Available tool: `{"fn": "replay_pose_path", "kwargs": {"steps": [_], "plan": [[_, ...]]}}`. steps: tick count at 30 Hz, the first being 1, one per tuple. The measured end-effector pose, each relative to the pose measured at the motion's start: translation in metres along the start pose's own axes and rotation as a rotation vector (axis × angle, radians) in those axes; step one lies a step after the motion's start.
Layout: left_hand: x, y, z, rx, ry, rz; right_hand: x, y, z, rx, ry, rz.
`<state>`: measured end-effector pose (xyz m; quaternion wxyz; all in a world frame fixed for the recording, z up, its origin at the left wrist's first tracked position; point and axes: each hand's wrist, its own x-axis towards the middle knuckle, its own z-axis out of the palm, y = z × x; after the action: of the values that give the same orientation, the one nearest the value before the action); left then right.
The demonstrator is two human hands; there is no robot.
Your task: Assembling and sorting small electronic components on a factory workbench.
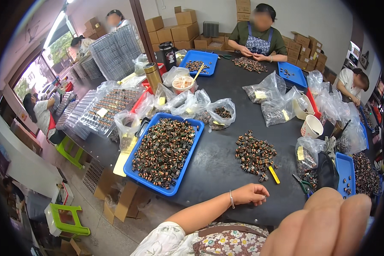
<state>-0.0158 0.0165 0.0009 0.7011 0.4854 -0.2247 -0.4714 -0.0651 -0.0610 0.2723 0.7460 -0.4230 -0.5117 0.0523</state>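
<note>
My left hand (251, 194), with a bracelet at the wrist, is over the near edge of the dark table. Its fingers are loosely bent and slightly apart, with nothing visible in them. Beyond it lies a pile of small black-and-copper coil parts (254, 152), with a slim yellow tool (274, 175) at the pile's near side. My right hand (322, 226) looms large and blurred close to the camera at the lower right; its fingertips and anything in them cannot be made out. Left of the pile, a blue tray (198, 141) is heaped with the same coil parts.
Green-handled pliers (302, 182) and a black pouch (327, 170) lie at the right. Clear bags (221, 112) of parts, a paper cup (312, 126) and a steel flask (152, 77) stand about. Across the table a co-worker (260, 36) handles parts beside another blue tray (200, 57).
</note>
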Motion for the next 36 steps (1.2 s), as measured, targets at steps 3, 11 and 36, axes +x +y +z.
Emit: {"fn": "replay_pose_path", "kwargs": {"steps": [3, 11, 36], "plan": [[-0.004, 0.002, -0.001, 0.056, -0.009, -0.011, 0.0, 0.004, 0.003, 0.01, -0.011, -0.003], [-0.006, 0.0, -0.005, 0.061, 0.011, -0.012, -0.002, 0.008, -0.007, 0.002, -0.04, -0.065], [-0.001, 0.003, -0.008, -0.01, 0.01, -0.033, 0.004, 0.002, -0.051, -0.005, -0.142, -0.277]]}}
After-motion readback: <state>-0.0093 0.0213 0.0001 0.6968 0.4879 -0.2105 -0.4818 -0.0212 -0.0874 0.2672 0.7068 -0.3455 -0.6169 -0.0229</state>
